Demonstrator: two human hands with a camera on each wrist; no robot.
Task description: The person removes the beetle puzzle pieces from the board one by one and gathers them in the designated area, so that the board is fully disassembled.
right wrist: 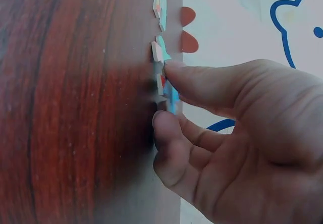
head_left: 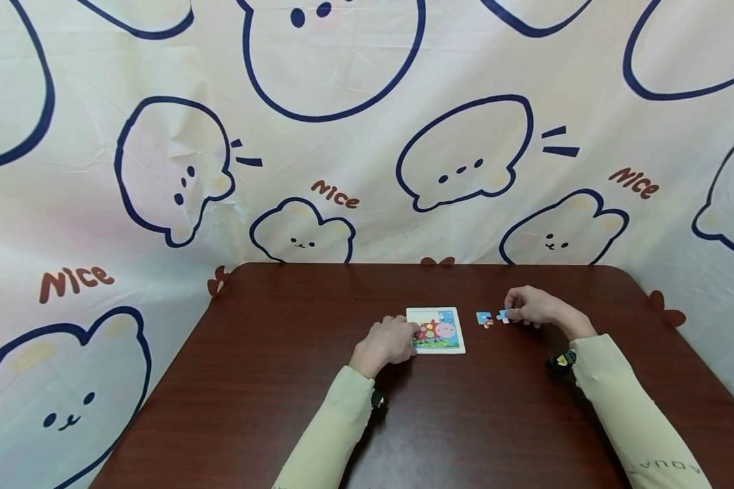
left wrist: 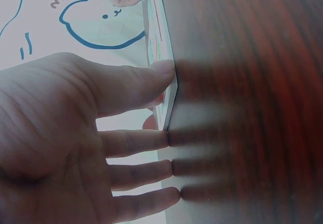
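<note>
A white-framed jigsaw puzzle board (head_left: 461,339) with a red, spotted cartoon picture lies flat on the table. My left hand (head_left: 388,339) rests at its left side; in the left wrist view the thumb touches the board's edge (left wrist: 171,95) and the other fingers stretch straight down to the tabletop. To the board's right, my right hand (head_left: 532,305) pinches a blue jigsaw piece (head_left: 503,316) between thumb and fingers, close over the table. Another blue piece (head_left: 483,317) with an orange part lies between that piece and the board. The right fingertips partly hide the pinched piece.
The dark brown wooden table (head_left: 269,380) extends around both arms. Behind it hangs a pale cloth (head_left: 367,156) with cartoon outlines, meeting the table's far edge. A dark band with a small device (head_left: 561,362) sits on the right wrist, another (head_left: 378,401) on the left.
</note>
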